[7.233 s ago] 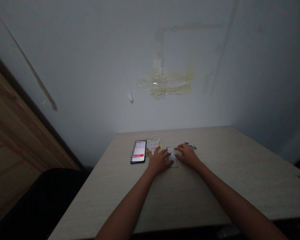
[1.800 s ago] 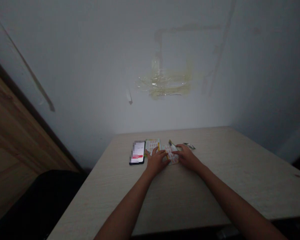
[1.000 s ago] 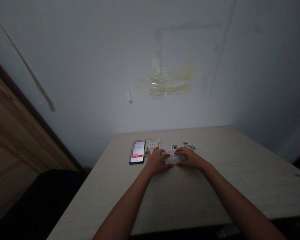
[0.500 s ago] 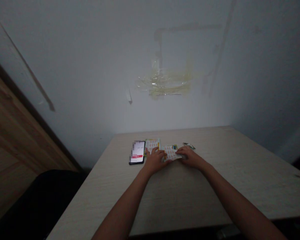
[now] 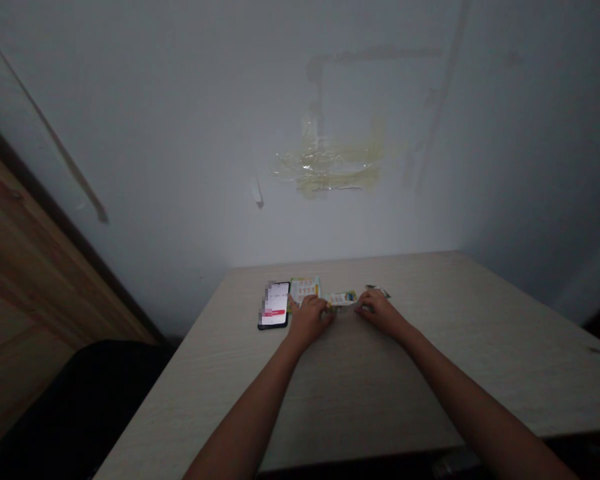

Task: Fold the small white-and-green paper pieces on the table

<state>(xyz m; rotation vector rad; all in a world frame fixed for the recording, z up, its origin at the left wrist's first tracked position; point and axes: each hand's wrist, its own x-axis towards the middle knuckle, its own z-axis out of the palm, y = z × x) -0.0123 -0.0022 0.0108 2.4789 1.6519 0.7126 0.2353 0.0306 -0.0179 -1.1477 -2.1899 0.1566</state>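
On the bench (image 5: 380, 393), a folded paper (image 5: 341, 299) is between the left hand (image 5: 309, 320), whose grip holds its left end, and the right hand (image 5: 383, 316), which pinches its right end. Farther left lies a phone (image 5: 276, 303).

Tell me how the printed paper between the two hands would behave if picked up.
The printed paper would probably flex rather than stay stiff, since it looks thin and seems bent along its near side. It is likely light, being thin and smaller than the phone. Rolling seems unlikely: it sits low on the table, with no round shape showing.
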